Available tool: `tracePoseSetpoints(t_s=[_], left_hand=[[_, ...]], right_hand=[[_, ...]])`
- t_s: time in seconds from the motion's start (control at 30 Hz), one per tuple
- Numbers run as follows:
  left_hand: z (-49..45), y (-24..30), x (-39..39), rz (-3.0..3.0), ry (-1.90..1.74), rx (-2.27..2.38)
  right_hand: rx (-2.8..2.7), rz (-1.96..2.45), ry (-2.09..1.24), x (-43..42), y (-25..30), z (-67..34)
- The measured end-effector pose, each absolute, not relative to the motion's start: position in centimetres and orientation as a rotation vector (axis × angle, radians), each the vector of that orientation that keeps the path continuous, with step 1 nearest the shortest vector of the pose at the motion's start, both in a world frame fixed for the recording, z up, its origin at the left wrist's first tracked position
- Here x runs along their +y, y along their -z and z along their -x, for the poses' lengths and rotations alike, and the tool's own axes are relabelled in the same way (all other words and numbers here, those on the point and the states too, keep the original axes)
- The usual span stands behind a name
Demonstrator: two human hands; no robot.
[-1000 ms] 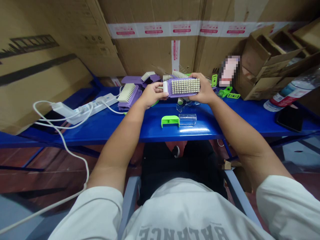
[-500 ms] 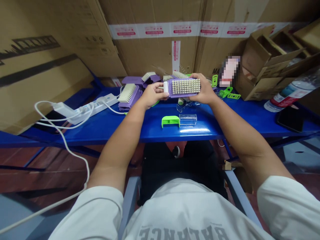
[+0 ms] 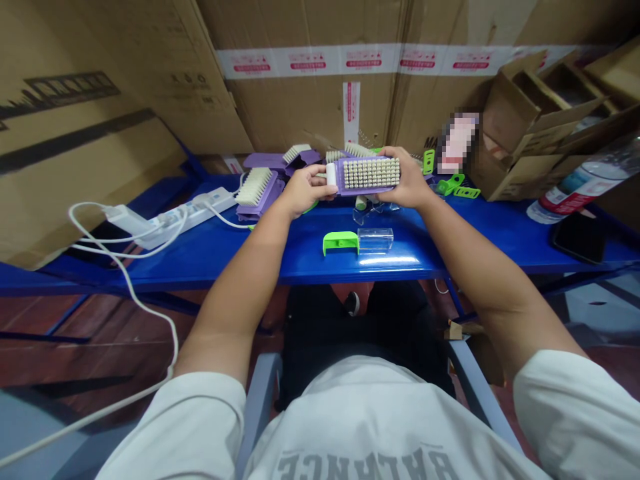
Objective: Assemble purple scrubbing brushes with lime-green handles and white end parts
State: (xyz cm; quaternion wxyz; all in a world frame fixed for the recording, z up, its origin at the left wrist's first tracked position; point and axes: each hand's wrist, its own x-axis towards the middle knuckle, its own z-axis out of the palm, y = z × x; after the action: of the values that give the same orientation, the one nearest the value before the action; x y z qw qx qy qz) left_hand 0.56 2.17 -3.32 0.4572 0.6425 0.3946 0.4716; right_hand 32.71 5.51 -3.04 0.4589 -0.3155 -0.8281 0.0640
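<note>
Both hands hold up a purple brush (image 3: 369, 175) with cream bristles facing me, above the blue table (image 3: 280, 250). My left hand (image 3: 303, 190) pinches its left end, where a small white roller piece (image 3: 331, 175) sits. My right hand (image 3: 409, 179) wraps round its right end. Below the brush, on the table, lie a green cap (image 3: 341, 242) and a clear plastic cover (image 3: 375, 239) side by side. More purple brushes (image 3: 260, 188) are piled behind my left hand.
A white power strip (image 3: 185, 212) with cables lies at the table's left. Green plastic parts (image 3: 453, 185), open cardboard boxes (image 3: 540, 127), a water bottle (image 3: 580, 180) and a black phone (image 3: 580, 238) are at the right. Large cartons form the back wall.
</note>
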Motion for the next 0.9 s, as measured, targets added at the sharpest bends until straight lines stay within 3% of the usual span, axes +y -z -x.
tracePoseSetpoints(t_s=[0.9], left_hand=[[-0.2,3.7,2.7,-1.579,-1.174,0.915]], right_hand=[[-2.046,0.693,-0.084,6.3,3.6,-33.0]])
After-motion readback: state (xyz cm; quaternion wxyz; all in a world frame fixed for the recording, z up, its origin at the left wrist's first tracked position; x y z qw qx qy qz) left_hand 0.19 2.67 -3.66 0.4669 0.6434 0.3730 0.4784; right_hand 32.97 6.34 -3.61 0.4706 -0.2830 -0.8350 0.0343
